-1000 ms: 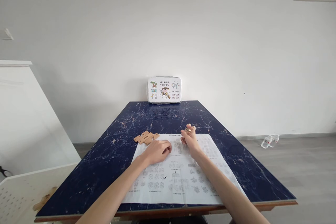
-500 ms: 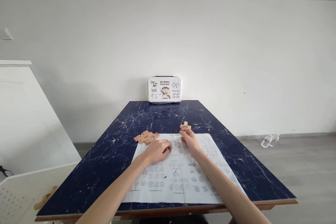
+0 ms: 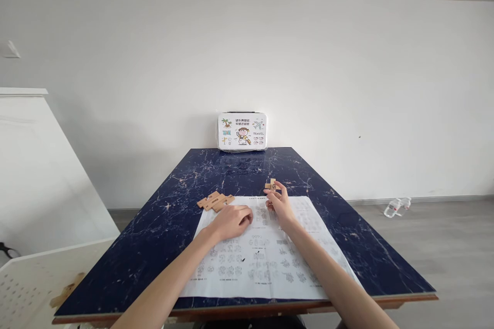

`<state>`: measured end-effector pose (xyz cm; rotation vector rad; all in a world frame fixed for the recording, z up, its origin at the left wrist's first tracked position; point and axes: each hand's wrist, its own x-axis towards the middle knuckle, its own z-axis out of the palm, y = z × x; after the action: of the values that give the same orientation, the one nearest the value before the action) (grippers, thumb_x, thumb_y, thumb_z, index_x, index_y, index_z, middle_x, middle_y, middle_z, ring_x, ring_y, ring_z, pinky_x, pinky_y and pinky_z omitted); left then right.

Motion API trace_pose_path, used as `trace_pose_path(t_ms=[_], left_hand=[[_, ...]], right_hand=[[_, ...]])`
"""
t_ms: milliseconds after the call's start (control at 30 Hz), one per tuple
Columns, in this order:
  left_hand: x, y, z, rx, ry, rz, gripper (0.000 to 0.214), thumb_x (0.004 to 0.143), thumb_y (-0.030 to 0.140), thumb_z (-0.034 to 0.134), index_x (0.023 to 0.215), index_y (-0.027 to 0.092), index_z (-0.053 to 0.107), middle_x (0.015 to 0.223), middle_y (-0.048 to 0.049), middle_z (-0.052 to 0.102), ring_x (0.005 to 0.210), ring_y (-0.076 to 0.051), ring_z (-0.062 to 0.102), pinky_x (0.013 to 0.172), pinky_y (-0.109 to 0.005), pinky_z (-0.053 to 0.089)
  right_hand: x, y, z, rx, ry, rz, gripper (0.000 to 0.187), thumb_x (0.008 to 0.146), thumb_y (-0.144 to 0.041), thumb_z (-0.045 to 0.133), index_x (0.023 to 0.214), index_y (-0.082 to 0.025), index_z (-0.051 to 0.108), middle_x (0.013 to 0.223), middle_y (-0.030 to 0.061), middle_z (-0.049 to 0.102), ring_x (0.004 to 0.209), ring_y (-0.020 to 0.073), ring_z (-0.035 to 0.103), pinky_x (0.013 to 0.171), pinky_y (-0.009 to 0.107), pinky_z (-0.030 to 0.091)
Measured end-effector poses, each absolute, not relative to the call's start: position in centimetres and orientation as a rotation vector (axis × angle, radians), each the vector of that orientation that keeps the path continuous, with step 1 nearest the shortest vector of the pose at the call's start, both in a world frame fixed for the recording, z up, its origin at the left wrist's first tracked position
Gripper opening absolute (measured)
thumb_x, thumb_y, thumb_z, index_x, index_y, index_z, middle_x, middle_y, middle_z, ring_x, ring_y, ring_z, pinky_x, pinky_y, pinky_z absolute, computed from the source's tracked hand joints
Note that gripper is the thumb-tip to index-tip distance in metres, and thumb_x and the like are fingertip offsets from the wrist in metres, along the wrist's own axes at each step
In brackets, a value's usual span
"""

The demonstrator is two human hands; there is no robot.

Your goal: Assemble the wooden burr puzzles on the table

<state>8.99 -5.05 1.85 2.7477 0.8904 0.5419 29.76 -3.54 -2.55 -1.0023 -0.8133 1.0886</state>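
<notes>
Right hand (image 3: 280,205) fingertip-pinches small wooden piece (image 3: 270,184) above printed sheet's (image 3: 266,267) far edge on counter (image 3: 154,236); left hand (image 3: 231,221) curled, empty-looking, resting on sheet; best a firm pinch, sheet pinned.

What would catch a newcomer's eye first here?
The dark blue marbled table dominates, with a white printed sheet spread across its near end. Over the sheet's far edge the right hand pinches a small wooden piece, while the left hand rests on the paper near flat wooden pieces. A white cartoon-printed case stands at the far end.
</notes>
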Motion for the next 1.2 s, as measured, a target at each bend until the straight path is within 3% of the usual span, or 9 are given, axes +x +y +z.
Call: trace_pose_path(t_ms=[133,267,433,833,1000,1100,1200], left_hand=[[9.0,-5.1,1.9,2.765,0.891,0.540,0.024,0.084,0.007,0.047,0.084,0.020,0.068,0.089,-0.0020,0.075,0.070,-0.016,0.064,0.063,-0.027,0.040],[9.0,-5.1,1.9,2.768,0.894,0.535,0.025,0.083,0.007,0.047,0.084,0.020,0.068,0.090,-0.0026,0.075,0.071,-0.016,0.064,0.064,-0.026,0.040],[9.0,-5.1,1.9,2.761,0.894,0.528,0.024,0.083,0.006,0.047,0.083,0.019,0.067,0.090,-0.0024,0.075,0.073,-0.016,0.065,0.064,-0.026,0.040],[9.0,-4.8,1.2,2.711,0.976,0.681,0.023,0.084,0.006,0.048,0.084,0.020,0.067,0.089,-0.0030,0.075,0.073,-0.017,0.065,0.065,-0.028,0.042],[9.3,-4.5,1.6,2.387,1.211,1.015,0.017,0.098,0.030,0.049,0.102,0.020,0.062,0.086,-0.0041,0.070,0.073,-0.018,0.063,0.065,-0.029,0.045],[9.5,-4.5,2.1,2.086,1.242,1.099,0.035,0.100,0.050,0.051,0.118,0.020,0.057,0.107,-0.0085,0.069,0.090,-0.020,0.066,0.072,-0.029,0.050],[9.6,-4.5,2.2,1.876,1.082,0.959,0.054,0.098,0.058,0.051,0.137,0.021,0.048,0.132,-0.0139,0.062,0.101,-0.021,0.067,0.077,-0.031,0.054]], right_hand=[[30.0,-3.5,-2.4,-0.977,-0.779,1.142,0.072,0.067,-0.027,0.075,0.131,-0.032,0.044,0.116,0.0041,0.068,0.055,0.0107,0.055,0.048,0.026,0.043],[30.2,-3.3,-2.4,-0.967,-0.738,1.145,0.064,0.066,-0.026,0.077,0.124,-0.031,0.050,0.112,0.0042,0.069,0.056,0.0118,0.057,0.047,0.026,0.044],[30.0,-3.1,-2.4,-0.986,-0.745,1.133,0.052,0.067,-0.031,0.079,0.112,-0.027,0.054,0.103,0.0033,0.071,0.055,0.0115,0.058,0.046,0.025,0.044],[29.7,-4.2,-1.2,-0.961,-0.896,1.179,0.038,0.074,-0.045,0.075,0.103,-0.022,0.065,0.088,0.0059,0.075,0.056,0.0121,0.055,0.045,0.022,0.035],[29.7,-4.9,0.0,-0.793,-0.862,1.383,0.035,0.077,-0.051,0.067,0.097,-0.021,0.066,0.073,0.0022,0.067,0.052,0.0117,0.048,0.045,0.023,0.030],[29.5,-5.3,0.5,-0.782,-0.875,1.434,0.032,0.075,-0.052,0.066,0.088,-0.022,0.062,0.062,-0.0024,0.056,0.048,0.0114,0.041,0.046,0.024,0.027],[29.3,-5.6,0.8,-0.765,-0.913,1.487,0.034,0.074,-0.054,0.066,0.083,-0.022,0.057,0.056,-0.0050,0.047,0.046,0.0105,0.034,0.047,0.025,0.025]])
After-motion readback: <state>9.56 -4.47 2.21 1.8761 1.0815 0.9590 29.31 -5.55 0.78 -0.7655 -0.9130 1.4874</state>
